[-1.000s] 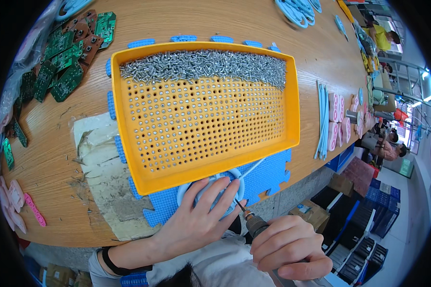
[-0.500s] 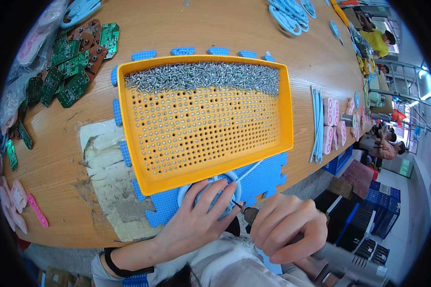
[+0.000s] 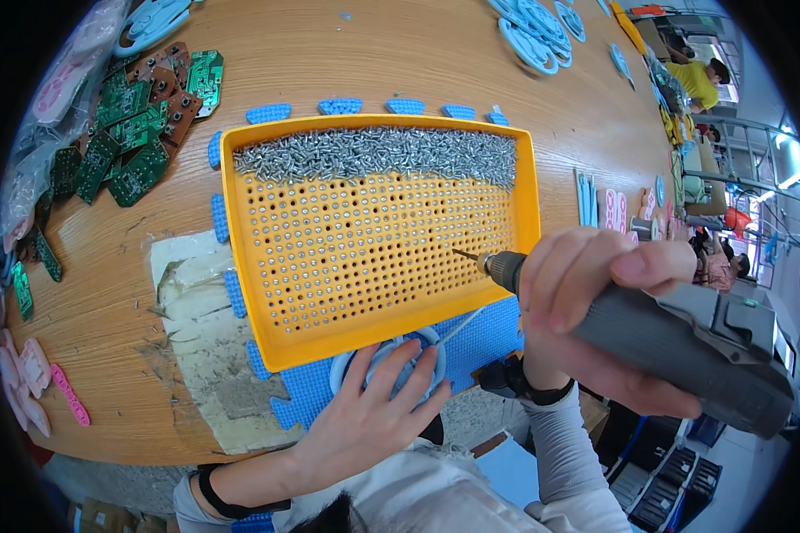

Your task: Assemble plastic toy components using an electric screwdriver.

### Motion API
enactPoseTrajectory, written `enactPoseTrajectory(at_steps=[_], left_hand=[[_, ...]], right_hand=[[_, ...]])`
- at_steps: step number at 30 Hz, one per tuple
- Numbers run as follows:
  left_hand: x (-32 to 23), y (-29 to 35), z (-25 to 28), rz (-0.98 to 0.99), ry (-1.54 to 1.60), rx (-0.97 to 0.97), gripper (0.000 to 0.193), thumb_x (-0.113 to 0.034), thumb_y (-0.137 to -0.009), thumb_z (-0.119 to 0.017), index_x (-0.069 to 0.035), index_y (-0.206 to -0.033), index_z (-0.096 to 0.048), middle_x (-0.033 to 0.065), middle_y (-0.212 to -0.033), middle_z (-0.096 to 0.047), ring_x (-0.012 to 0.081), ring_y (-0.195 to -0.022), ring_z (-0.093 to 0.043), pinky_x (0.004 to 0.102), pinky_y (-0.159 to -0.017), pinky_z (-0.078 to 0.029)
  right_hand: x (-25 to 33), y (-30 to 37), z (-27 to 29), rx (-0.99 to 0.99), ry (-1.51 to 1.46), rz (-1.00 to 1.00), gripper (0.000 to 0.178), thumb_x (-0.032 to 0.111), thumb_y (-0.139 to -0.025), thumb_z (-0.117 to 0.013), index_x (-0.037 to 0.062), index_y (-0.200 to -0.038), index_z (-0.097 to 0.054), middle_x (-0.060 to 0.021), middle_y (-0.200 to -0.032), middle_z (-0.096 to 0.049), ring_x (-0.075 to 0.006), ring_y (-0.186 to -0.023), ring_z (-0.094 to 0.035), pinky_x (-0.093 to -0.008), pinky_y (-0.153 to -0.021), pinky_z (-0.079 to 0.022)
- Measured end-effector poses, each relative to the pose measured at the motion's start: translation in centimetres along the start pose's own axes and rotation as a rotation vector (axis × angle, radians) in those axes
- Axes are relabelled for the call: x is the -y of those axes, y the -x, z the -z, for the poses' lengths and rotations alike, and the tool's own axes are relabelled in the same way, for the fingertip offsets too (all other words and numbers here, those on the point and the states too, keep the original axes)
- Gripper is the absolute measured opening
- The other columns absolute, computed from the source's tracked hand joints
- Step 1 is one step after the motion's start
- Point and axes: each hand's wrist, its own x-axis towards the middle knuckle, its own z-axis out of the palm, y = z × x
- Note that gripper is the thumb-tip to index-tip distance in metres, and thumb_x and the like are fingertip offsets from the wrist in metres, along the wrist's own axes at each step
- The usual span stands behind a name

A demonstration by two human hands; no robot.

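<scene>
My left hand (image 3: 373,413) holds down a round light blue plastic part (image 3: 438,373), fingers spread over it and covering much of it. A thin light blue stem runs from the part, just below the near rim of a yellow tray (image 3: 364,352). My right hand (image 3: 587,284) is closed around a grey power screwdriver (image 3: 676,346). Its bit points left above the right part of the tray's perforated bed. Many holes there hold upright screws; loose silver screws (image 3: 373,153) are heaped along the far side. I cannot tell whether a screw sits on the bit.
A blue foam mat (image 3: 484,342) lies under the tray. Green and brown circuit boards (image 3: 138,124) are piled at the left, above pink plastic parts (image 3: 31,364). More light blue parts (image 3: 533,35) lie at the far side. Light blue rods (image 3: 587,197) and pink pieces stand right.
My right hand has lifted the power screwdriver away from the light blue part, up and to the right, bringing its bit over the tray. My left hand stays on the part.
</scene>
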Motion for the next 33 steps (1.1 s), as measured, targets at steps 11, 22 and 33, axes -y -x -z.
enactPoseTrajectory(at_steps=[11, 22, 33], left_hand=[[0.1, 0.0, -0.3, -0.011, -0.012, -0.023, 0.038, -0.024, -0.075, -0.063, -0.020, -0.113, -0.063, 0.0122, -0.121, -0.054, 0.0318, -0.114, -0.047, 0.0543, -0.100, -0.039], [0.3, 0.3, -0.4, -0.044, 0.006, -0.063, 0.032, -0.020, -0.077, -0.059, -0.016, -0.108, -0.065, 0.0134, -0.120, -0.054, 0.0322, -0.115, -0.047, 0.0533, -0.100, -0.039], [0.6, 1.0, -0.6, -0.060, -0.017, -0.075, 0.033, -0.023, -0.084, -0.054, -0.005, -0.110, -0.062, 0.0132, -0.127, -0.054, 0.0306, -0.126, -0.042, 0.0510, -0.105, -0.035]], right_hand=[[-2.1, 0.8, 1.3, 0.083, 0.003, 0.000, 0.090, 0.084, -0.072, -0.050, 0.0024, -0.109, -0.042, -0.0062, -0.064, -0.053, -0.0163, -0.048, -0.050, -0.0274, -0.046, -0.042], [2.7, -0.6, -1.4, 0.073, -0.007, -0.034, 0.071, 0.070, -0.079, -0.058, 0.0045, -0.103, -0.043, -0.0036, -0.061, -0.055, -0.0136, -0.047, -0.053, -0.0223, -0.044, -0.043], [1.0, 1.1, -6.2, 0.235, -0.307, -0.179, 0.013, -0.001, -0.085, -0.059, -0.0070, -0.089, -0.047, -0.0160, -0.059, -0.054, -0.0239, -0.044, -0.052, -0.0337, -0.042, -0.044]])
